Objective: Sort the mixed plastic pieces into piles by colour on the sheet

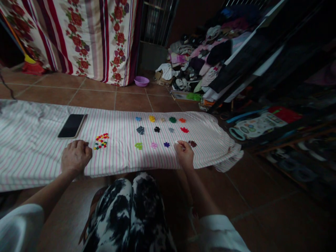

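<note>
My left hand (76, 155) rests on the striped cloth (115, 161) with its fingers curled shut; nothing shows in it. Just right of it lies a multicoloured cluster of small pieces (101, 140) in red, yellow, green and white. My right hand (185, 154) is closed in a pinch at the cloth, beside something small and white at the fingertips that I cannot make out. To its left is a dark blue pile (166, 144), to its right a brown pile (192, 143). Other small piles sit in rows, among them lime green (138, 146), pink (154, 145), black (156, 129) and red (184, 130).
A dark-screened phone (72, 126) lies behind my left hand. On the tiled floor beyond stand a purple basin (141, 81) and a large heap of clothes (199, 59). A floral curtain (94, 38) hangs at the back, with a red broom (33, 67) at far left.
</note>
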{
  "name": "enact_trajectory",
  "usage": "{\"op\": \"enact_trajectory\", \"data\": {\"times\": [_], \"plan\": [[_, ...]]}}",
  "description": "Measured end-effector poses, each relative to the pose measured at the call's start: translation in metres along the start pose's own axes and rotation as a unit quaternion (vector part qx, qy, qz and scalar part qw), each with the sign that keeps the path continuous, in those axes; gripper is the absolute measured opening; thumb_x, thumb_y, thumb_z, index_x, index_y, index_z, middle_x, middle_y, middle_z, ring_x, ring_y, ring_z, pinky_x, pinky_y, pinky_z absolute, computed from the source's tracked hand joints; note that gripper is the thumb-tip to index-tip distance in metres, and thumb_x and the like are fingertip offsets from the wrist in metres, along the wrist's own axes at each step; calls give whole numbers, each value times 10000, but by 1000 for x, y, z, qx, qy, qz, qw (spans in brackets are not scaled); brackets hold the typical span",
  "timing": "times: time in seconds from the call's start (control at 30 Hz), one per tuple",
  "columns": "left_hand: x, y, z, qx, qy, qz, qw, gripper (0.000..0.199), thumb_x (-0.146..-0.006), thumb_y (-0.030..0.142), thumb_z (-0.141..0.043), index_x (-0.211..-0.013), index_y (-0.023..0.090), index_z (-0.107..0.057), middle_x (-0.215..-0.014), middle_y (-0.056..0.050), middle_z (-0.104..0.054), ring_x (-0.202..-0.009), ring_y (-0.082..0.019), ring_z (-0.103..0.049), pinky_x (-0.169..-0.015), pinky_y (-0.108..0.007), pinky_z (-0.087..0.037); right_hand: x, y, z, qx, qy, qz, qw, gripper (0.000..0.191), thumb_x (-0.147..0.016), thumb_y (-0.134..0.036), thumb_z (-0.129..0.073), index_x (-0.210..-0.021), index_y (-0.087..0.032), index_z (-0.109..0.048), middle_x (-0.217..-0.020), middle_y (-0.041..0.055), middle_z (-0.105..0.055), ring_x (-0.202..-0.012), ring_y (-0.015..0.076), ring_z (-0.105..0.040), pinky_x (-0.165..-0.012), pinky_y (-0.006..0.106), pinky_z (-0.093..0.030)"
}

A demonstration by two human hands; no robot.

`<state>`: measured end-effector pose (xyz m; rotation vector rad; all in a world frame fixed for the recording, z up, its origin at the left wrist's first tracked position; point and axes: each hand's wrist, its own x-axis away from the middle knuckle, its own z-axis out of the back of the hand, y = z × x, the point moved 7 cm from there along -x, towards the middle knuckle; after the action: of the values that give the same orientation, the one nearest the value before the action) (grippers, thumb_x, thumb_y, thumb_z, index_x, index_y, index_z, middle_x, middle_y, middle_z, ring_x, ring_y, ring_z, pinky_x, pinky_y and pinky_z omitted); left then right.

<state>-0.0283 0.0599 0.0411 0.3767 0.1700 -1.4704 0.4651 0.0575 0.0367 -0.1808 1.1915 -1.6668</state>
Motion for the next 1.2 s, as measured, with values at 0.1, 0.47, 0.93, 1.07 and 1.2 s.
{"op": "enact_trajectory", "data": {"times": [0.1, 0.47, 0.93, 1.07, 1.2], "plan": [[0, -1, 0, 6, 4, 1, 1000, 276, -835, 285, -385, -957, 136, -582, -994, -183, -625, -988, -342, -562, -800, -462, -429, -4, 14, 8, 60, 0, 42, 997, 224, -745, -389, -548, -793, -199, -658, -871, 91, -661, -883, 241, -580, -823, 401, -489], [0, 2, 1, -6, 6, -5, 1000, 269, -838, 277, -389, -961, 135, -582, -983, -183, -627, -972, -360, -577, -820, -501, -442, -6, 47, -5, 120, -30, 15, 992, 202, -708, -320, -543, -818, -200, -662, -965, 95, -601, -948, 245, -546, -898, 413, -459], [0, 1, 1, 10, 3, 0, 1000, 267, -830, 285, -384, -961, 154, -576, -982, -180, -619, -984, -364, -569, -802, -492, -434, -28, 54, -10, 111, -46, 20, 993, 356, -688, -326, -584, -999, -162, -636, -906, 105, -614, -821, 238, -557, -818, 412, -488], [0, 1, 0, -2, 7, -1, 1000, 247, -844, 292, -374, -952, 174, -562, -978, -153, -616, -974, -346, -573, -814, -483, -438, -30, 51, -12, 130, -51, 36, 990, 329, -706, -330, -572, -979, -162, -650, -801, 87, -611, -806, 247, -542, -829, 426, -475], [0, 0, -2, -13, 6, -5, 1000, 256, -858, 303, -358, -953, 174, -558, -988, -157, -619, -978, -344, -571, -812, -473, -438, -27, 49, -12, 139, -38, 48, 988, 330, -721, -357, -561, -968, -158, -654, -837, 106, -611, -866, 260, -529, -863, 434, -463]]}}
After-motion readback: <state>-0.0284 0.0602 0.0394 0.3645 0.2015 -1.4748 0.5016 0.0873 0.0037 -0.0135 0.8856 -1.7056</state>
